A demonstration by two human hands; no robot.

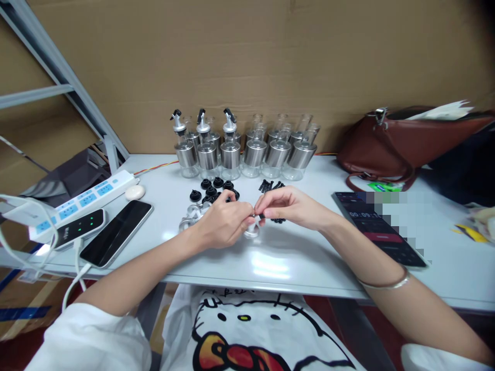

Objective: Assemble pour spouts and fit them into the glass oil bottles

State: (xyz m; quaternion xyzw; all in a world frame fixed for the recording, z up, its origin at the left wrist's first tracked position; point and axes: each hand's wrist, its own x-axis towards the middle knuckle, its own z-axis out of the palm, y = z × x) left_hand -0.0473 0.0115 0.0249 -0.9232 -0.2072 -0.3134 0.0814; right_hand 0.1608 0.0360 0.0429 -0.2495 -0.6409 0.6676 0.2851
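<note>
Left hand [224, 221] and right hand [290, 206] meeting at frame centre, fingers of both pinching a small silver spout cap [253, 229] just above the grey surface [278, 263], black stoppers [214, 188] behind, glass dispenser bottles [243, 152] beyond.

Near the desk's [270, 268] right edge, a dark phone [381, 229] shows a timer whose digits begin 00:09; the rest is blurred out. Nothing can be read on the power strip [83, 198] toward the left edge.
</note>
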